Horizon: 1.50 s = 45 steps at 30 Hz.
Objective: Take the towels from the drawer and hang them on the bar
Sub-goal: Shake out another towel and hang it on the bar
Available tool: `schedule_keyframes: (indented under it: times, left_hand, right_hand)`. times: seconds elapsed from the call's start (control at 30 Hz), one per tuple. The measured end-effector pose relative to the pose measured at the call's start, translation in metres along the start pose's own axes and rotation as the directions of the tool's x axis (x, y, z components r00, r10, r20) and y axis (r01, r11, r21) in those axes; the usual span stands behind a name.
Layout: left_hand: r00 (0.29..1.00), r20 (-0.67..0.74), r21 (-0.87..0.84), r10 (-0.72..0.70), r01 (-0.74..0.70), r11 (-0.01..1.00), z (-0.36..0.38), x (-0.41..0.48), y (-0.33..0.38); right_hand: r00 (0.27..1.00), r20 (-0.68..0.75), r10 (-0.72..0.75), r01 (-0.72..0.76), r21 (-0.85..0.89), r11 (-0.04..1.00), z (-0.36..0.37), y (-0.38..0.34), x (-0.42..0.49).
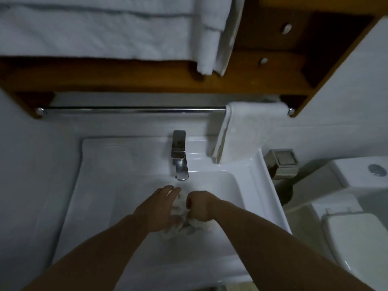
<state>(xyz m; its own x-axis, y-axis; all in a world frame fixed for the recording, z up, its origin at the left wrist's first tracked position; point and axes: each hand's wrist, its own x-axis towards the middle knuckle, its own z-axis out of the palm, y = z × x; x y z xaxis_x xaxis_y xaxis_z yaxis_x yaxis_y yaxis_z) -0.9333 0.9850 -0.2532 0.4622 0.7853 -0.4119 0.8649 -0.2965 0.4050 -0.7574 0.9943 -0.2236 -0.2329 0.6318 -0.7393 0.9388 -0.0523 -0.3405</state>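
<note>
A small white towel (178, 224) is bunched up over the white sink basin (235, 185), just below the tap. My left hand (159, 208) lies over its left side with fingers curled on the cloth. My right hand (199, 206) is a fist gripping its right side. The chrome bar (134, 111) runs under the wooden shelf. One white towel (245, 127) hangs folded over the bar's right end, its lower edge resting on the sink rim. The bar's left and middle stretch is bare. No drawer is in view.
A chrome tap (179, 154) stands at the back of the basin. Folded white towels (98, 28) lie on the wooden shelf (147, 80) above the bar. A toilet (357, 223) stands at the right, with a metal box (283, 162) between it and the sink.
</note>
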Motion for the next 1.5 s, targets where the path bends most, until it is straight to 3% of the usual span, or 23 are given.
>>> schedule_keyframes:
  times: [0.17, 0.3, 0.4, 0.57, 0.97, 1.1, 1.2, 1.3, 1.4, 1.5]
  left_hand:
    - [1.0, -0.006, 0.116, 0.013, -0.012, 0.993, -0.108, -0.049, 0.045]
    - [0.972, -0.236, 0.117, -0.009, 0.037, 0.992, -0.181, -0.087, 0.075]
    - [0.947, -0.322, 0.104, 0.012, 0.022, 0.994, -0.218, -0.11, 0.098]
    - [0.953, -0.293, 0.188, 0.08, -0.025, 0.982, -0.248, -0.136, 0.133]
    - [0.863, -0.505, -0.127, -0.013, -0.059, 0.99, -0.296, -0.162, 0.174]
    - [0.826, -0.56, -0.322, -0.062, -0.148, 0.935, -0.307, -0.167, 0.177]
    - [0.796, -0.6, -0.36, -0.075, -0.185, 0.915, -0.31, -0.169, 0.183]
    - [0.765, -0.642, -0.309, -0.053, -0.194, 0.931, -0.308, -0.17, 0.191]
    - [0.732, -0.681, -0.248, 0.005, -0.237, 0.939, -0.306, -0.171, 0.202]
    - [0.691, -0.723, -0.172, 0.027, -0.218, 0.961, -0.304, -0.174, 0.211]
  right_hand:
    - [0.993, -0.105, -0.047, 0.05, 0.029, 0.998, -0.082, -0.046, -0.076]
    - [0.97, -0.19, -0.155, 0.153, -0.022, 0.988, -0.145, -0.072, -0.146]
    - [0.938, -0.266, -0.223, 0.226, -0.02, 0.974, -0.178, -0.086, -0.192]
    - [0.891, -0.345, -0.295, 0.296, -0.052, 0.954, -0.205, -0.107, -0.233]
    - [0.725, -0.565, -0.393, 0.498, 0.036, 0.866, -0.224, -0.121, -0.278]
    - [0.655, -0.674, -0.341, 0.585, 0.168, 0.793, -0.225, -0.122, -0.287]
    - [0.634, -0.737, -0.235, 0.607, 0.285, 0.742, -0.23, -0.128, -0.294]
    - [0.643, -0.759, -0.1, 0.582, 0.4, 0.708, -0.233, -0.136, -0.296]
    - [0.683, -0.731, 0.016, 0.578, 0.553, 0.6, -0.232, -0.146, -0.291]
    - [0.663, -0.745, 0.069, 0.562, 0.557, 0.612, -0.232, -0.152, -0.289]
